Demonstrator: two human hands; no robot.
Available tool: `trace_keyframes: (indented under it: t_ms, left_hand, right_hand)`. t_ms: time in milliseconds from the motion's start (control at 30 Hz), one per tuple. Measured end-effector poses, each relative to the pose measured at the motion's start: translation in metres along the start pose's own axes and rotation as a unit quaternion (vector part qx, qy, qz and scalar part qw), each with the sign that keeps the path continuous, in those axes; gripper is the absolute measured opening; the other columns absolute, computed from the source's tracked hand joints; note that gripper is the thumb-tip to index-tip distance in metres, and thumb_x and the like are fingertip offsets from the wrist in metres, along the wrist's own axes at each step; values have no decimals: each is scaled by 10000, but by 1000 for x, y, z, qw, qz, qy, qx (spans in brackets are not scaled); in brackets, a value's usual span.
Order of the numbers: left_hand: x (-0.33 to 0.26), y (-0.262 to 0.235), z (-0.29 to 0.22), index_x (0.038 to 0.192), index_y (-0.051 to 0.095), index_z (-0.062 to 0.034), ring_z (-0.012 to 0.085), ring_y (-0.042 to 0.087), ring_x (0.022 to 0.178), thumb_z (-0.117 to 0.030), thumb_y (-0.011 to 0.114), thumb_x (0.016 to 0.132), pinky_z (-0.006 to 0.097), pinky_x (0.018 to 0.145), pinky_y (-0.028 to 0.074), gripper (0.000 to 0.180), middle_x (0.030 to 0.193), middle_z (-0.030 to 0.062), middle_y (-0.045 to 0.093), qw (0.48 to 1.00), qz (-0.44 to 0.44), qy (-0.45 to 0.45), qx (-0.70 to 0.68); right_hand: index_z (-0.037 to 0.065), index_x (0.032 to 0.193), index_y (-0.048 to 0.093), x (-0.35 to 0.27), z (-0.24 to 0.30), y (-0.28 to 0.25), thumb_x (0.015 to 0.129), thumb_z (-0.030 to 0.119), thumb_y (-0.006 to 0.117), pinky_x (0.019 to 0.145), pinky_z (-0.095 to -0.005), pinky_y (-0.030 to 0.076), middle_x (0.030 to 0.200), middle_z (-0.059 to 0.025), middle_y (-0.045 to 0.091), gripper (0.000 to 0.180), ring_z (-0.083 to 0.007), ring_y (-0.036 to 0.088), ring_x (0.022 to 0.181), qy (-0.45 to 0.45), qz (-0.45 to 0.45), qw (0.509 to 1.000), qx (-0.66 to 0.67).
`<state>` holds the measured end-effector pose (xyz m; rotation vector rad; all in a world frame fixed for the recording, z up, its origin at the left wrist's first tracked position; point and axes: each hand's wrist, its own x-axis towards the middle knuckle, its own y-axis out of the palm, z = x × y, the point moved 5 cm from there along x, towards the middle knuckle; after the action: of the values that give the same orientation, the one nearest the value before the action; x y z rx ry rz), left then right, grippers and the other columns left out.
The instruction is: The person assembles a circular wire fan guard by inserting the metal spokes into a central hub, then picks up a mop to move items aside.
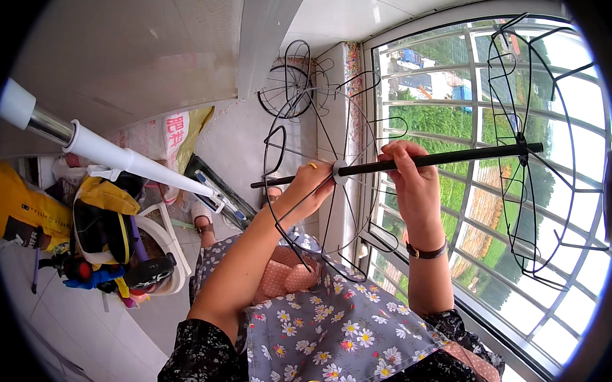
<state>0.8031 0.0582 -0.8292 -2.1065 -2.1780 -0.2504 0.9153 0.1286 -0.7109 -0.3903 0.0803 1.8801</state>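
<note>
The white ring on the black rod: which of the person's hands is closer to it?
Left. The left hand has its fingertips right at the white ring; whether it grips it is unclear. The right hand grips the black rod a little further along.

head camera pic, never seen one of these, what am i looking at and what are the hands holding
This one picture comes from a wide fisheye camera worn on a person's head, looking down at their own two bare hands, so straight edges bend near the rim. There is no machine. The forearms rise from the lower edge over a flowered apron. The right hand grips a black rod. The left hand pinches a white hub on that rod, the centre of a round black wire frame. A second wire frame sits at the rod's far end, in front of a barred window. On the left stand a white pole and a chair piled with bags.
</note>
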Motion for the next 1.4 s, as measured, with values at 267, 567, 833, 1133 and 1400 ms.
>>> trace_keyframes:
  t_ms: [267,567,833,1133,1400]
  left_hand:
    - [20,-2,-22,800,512,-6,295,474,644,-36,522,774,365,600,372,41,646,123,485,999,-12,46,-27]
    - [11,-1,-25,995,463,24,132,449,764,-120,436,870,247,707,367,193,825,58,481,969,64,-84,-223]
    - [-9,-16,-29,992,475,24,173,434,593,-106,484,772,285,513,339,256,655,119,453,985,48,-96,-133]
    - [-45,-29,-11,869,465,-7,196,433,597,-239,466,883,305,568,347,232,649,76,423,988,-39,-146,14]
    - [-60,-49,20,808,462,-6,196,428,634,-181,387,914,303,587,361,217,682,77,420,982,-104,-152,48]
  right_hand:
    - [9,898,497,-3,30,4,878,71,487,775,-334,474,704,-28,481,66,-136,508,664,-106,9,982,154]
    - [63,892,442,-9,44,16,895,87,437,616,-315,372,602,12,327,25,-94,321,516,-188,56,959,207]
    - [82,895,429,-2,19,29,911,128,422,535,-295,326,561,20,306,49,-81,285,462,-180,91,947,251]
    - [72,853,432,-3,-10,48,894,231,470,559,-283,323,557,19,326,168,-93,302,471,-127,123,926,332]
    - [86,1187,411,-3,35,7,811,299,577,862,-440,404,1026,-83,492,464,-234,508,886,-231,16,873,430]
